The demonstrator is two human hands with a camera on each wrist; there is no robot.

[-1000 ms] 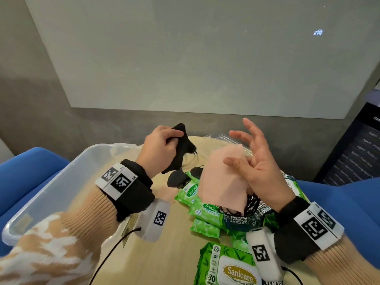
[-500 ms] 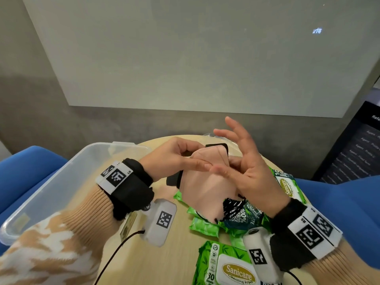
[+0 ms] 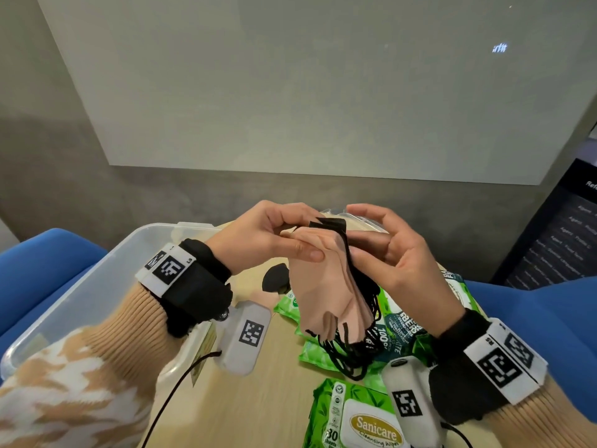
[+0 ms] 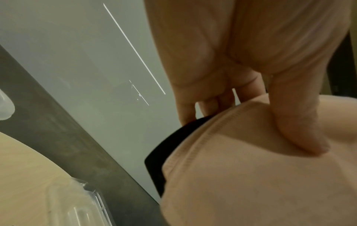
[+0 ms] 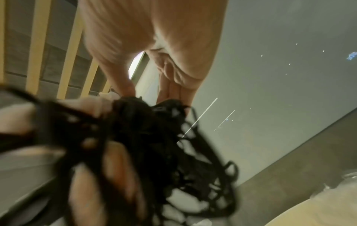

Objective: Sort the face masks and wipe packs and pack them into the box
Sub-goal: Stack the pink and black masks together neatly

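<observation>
Both hands hold a stack of face masks [image 3: 326, 286] above the table, pink ones in front and black ones behind, with black ear loops [image 3: 349, 354] dangling below. My left hand [image 3: 274, 240] pinches the top of the stack, thumb across the pink mask [image 4: 251, 175]. On the other side my right hand [image 3: 387, 250] grips the same stack, the black loops [image 5: 173, 145] hanging beneath its fingers. The clear plastic box [image 3: 80, 295] stands at the left. Green wipe packs [image 3: 326, 354] lie on the table under the masks, and a Sanicare pack [image 3: 358, 418] lies near the front edge.
A lone black mask [image 3: 274, 279] lies on the wooden table [image 3: 274, 399] beside the box. A clear lid [image 3: 365, 221] sits at the table's far edge. Blue seats [image 3: 48, 273] flank the table; a grey wall and pale panel stand behind.
My left hand brought its black mask over to the pink one, and both hands closed on the combined stack and raised it slightly.
</observation>
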